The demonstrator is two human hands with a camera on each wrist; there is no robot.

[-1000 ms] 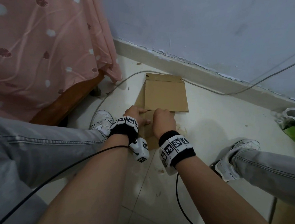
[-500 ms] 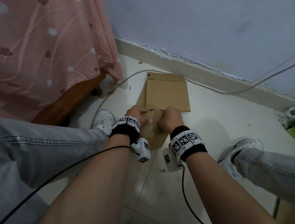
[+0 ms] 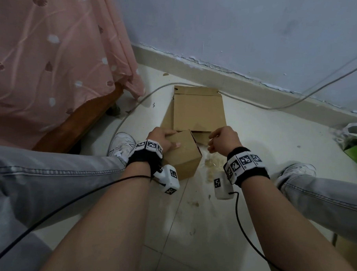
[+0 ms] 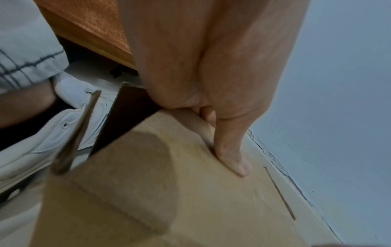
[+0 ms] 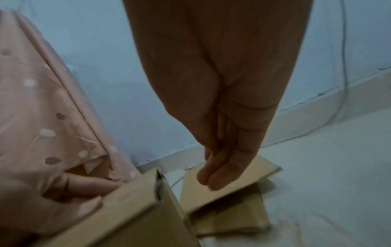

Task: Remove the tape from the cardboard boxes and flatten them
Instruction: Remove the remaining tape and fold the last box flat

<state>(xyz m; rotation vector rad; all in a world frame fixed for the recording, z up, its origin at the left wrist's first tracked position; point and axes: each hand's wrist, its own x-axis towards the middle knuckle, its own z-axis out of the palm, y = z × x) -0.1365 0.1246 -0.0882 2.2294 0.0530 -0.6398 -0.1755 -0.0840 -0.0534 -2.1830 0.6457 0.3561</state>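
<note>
A small brown cardboard box [image 3: 185, 156] [image 4: 169, 200] [image 5: 137, 217] stands tilted on the floor between my feet. My left hand [image 3: 163, 138] [image 4: 211, 117] [image 5: 80, 187] grips its far left edge, thumb flat on the top face. My right hand [image 3: 222, 139] [image 5: 211, 178] hovers to the right of the box, thumb and fingers pinched together on a thin clear strip of tape that barely shows. A crumpled heap of peeled tape [image 3: 213, 167] lies under that wrist. Flattened cardboard [image 3: 199, 109] [image 5: 232, 192] lies behind the box, toward the wall.
A bed with a pink sheet [image 3: 54, 58] and wooden frame stands at the left. A grey cable [image 3: 297, 99] runs along the skirting. My white shoes [image 3: 122, 143] [image 3: 296, 171] flank the box. A tape roll and a green object [image 3: 355, 135] sit at the far right.
My right hand has pulled away to the right from the box. The left hand has raised and tilted the box toward me.
</note>
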